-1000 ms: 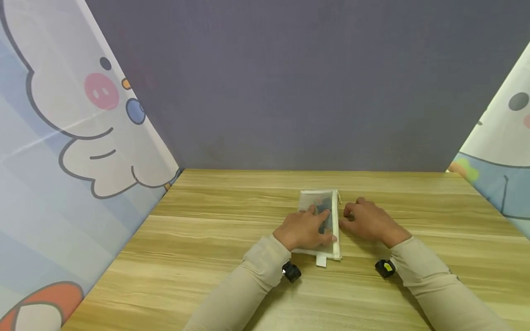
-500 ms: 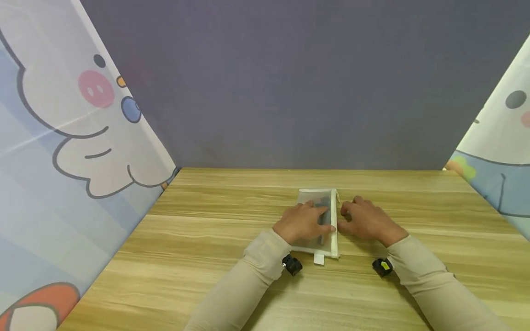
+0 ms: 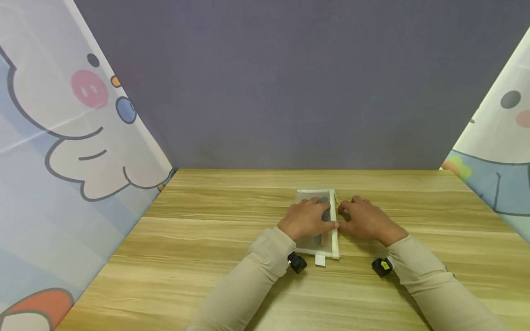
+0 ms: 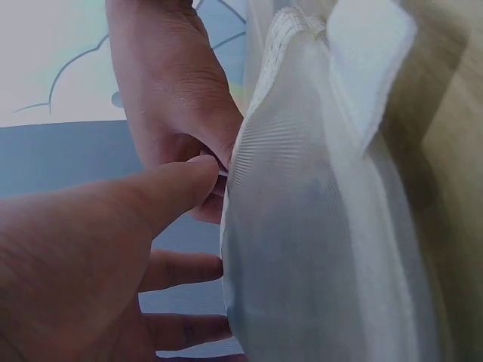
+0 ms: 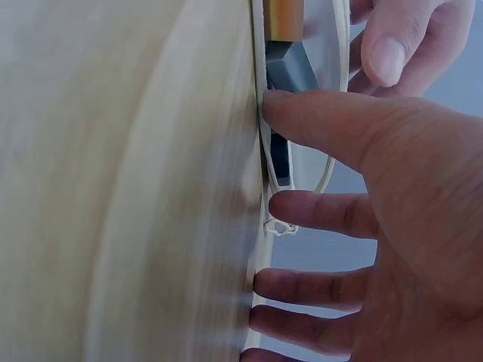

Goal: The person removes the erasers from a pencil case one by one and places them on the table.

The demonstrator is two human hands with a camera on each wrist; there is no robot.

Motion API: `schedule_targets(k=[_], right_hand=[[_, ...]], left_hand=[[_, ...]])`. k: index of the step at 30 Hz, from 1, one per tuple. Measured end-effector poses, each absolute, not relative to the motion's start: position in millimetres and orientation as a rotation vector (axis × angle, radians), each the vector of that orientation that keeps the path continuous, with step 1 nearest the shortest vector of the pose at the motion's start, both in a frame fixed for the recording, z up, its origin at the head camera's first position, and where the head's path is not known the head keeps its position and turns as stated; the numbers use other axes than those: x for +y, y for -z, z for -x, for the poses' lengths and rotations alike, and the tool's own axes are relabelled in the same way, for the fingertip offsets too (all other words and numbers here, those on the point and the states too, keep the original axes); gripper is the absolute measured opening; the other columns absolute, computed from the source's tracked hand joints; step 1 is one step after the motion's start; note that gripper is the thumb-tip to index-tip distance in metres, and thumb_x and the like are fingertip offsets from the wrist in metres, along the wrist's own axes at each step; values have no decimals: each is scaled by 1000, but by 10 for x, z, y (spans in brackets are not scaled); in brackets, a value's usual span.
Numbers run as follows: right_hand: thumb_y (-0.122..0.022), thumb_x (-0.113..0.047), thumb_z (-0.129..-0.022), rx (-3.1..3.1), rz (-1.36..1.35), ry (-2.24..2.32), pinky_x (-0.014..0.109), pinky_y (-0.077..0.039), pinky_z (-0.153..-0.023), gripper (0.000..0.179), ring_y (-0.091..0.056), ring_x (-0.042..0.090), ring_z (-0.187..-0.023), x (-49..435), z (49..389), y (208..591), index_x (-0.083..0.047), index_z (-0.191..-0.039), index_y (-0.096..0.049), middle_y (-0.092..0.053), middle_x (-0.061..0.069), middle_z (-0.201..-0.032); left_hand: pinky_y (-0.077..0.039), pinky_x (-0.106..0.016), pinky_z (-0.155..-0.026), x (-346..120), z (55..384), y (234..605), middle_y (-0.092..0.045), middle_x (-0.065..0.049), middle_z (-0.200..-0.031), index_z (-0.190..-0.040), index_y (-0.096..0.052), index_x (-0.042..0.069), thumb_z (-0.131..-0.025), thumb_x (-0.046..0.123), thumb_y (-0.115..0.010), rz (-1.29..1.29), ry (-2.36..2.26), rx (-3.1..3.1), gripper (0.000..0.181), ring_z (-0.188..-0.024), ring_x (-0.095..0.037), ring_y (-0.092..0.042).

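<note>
A translucent zip pouch [image 3: 308, 247] lies flat on the table, its white zipper edge [image 3: 335, 243] facing right. My left hand [image 3: 306, 218] rests across the pouch, fingers spread on its upper side and thumb reaching over the zipper edge. Beside that edge is my right hand [image 3: 366, 219], its fingers bent loosely toward the table. In the right wrist view the pouch's mouth gapes. Inside show a grey block [image 5: 294, 72], an orange piece [image 5: 284, 19] and a dark piece [image 5: 280, 158]. My right thumb [image 5: 324, 117] touches the lower lip of the mouth.
The wood-grain table [image 3: 186, 257] spreads around the pouch. A grey panel [image 3: 265, 82] stands behind it, and cartoon-printed sheets [image 3: 83, 151] flank both sides. A white tag [image 3: 320, 260] sticks out from the pouch's near edge.
My left hand has slid slightly right over the pouch, and its thumb now extends past the zipper edge beside the right hand. The right hand stays nearly in place.
</note>
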State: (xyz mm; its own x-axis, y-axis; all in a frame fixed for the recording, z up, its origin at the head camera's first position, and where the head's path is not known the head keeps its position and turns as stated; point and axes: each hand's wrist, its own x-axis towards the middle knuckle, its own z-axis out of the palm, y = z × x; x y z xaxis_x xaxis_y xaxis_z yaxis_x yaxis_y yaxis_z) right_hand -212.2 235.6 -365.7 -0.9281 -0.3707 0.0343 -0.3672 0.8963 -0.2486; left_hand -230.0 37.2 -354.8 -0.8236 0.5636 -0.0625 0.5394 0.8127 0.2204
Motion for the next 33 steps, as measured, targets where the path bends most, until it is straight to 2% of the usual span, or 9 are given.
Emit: schedule_targets(k=[7, 15, 18, 26, 33], right_hand=[[-73, -33, -92, 3060, 624, 373, 55, -50, -72, 39, -57, 36, -90, 2374, 2137, 3675, -8, -121, -68, -57, 18, -111], [-77, -35, -89, 3049, 631, 343, 55, -51, -75, 57, -57, 36, -93, 2376, 2139, 3683, -5, -135, -62, -57, 19, -113], [-77, -35, -89, 3051, 630, 338, 55, -51, -76, 57, -57, 37, -94, 2377, 2135, 3679, -5, -135, -62, -57, 19, -113], [-74, -33, -92, 3076, 665, 308, 53, -50, -74, 54, -56, 32, -88, 2386, 2139, 3681, -4, -135, -62, -58, 16, -109], [-73, -33, -93, 3072, 673, 307, 54, -50, -75, 54, -57, 33, -91, 2385, 2142, 3682, -5, -136, -62, -57, 17, -107]], left_hand=[[-46, -50, -100, 432, 2310, 3598, -42, -1, -155, -148, -52, 28, -95, 68, -50, -875, -286, 2922, 67, -134, -25, -49], [-47, -49, -98, 498, 2268, 3676, -44, -2, -154, -150, -49, 30, -92, 74, -48, -822, -244, 2992, 72, -132, -27, -51], [-48, -47, -97, 510, 2265, 3691, -45, -1, -153, -151, -48, 31, -91, 76, -47, -814, -244, 3002, 75, -130, -26, -52], [-51, -48, -92, 498, 2259, 3690, -46, -5, -152, -154, -41, 31, -85, 78, -56, -862, -236, 2998, 84, -125, -29, -56], [-51, -48, -93, 488, 2274, 3688, -46, -6, -152, -154, -40, 30, -88, 72, -58, -864, -273, 2980, 80, -126, -30, -55]])
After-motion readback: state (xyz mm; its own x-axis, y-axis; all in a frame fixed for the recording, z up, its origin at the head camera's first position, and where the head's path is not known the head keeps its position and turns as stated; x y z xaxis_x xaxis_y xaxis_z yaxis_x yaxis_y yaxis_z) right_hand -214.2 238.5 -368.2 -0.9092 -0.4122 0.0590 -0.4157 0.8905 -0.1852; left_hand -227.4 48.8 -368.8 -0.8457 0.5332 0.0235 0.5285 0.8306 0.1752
